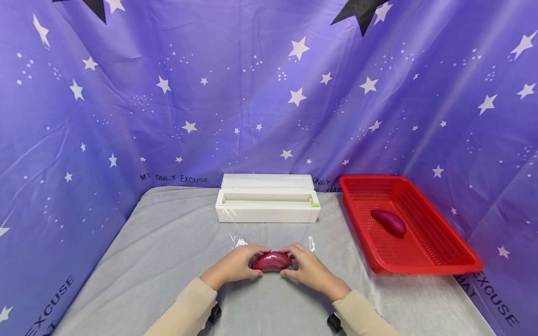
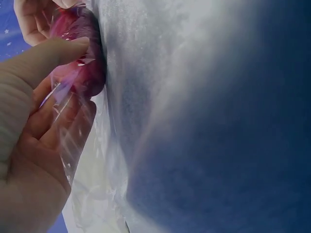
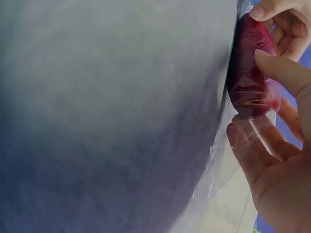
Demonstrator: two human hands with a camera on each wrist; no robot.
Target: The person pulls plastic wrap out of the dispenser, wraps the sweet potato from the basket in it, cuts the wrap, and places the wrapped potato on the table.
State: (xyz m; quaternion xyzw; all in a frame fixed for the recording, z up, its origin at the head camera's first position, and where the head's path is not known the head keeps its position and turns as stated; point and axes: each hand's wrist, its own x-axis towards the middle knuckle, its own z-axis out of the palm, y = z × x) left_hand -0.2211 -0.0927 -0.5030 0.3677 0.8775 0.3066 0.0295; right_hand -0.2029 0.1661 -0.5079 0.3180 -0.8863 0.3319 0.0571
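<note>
You are pinching a purple sweet potato (image 1: 271,262) at its two ends, left hand (image 1: 237,264) and right hand (image 1: 307,268) closing thumbs and fingers around it through clear plastic film (image 1: 311,243), at the middle of the gray tablecloth (image 1: 168,238). Beyond it, a white cling-film dispenser (image 1: 269,215) is standing open-lidded, while a second sweet potato (image 1: 389,222) is lying in a red plastic basket (image 1: 428,269) on your right.
</note>
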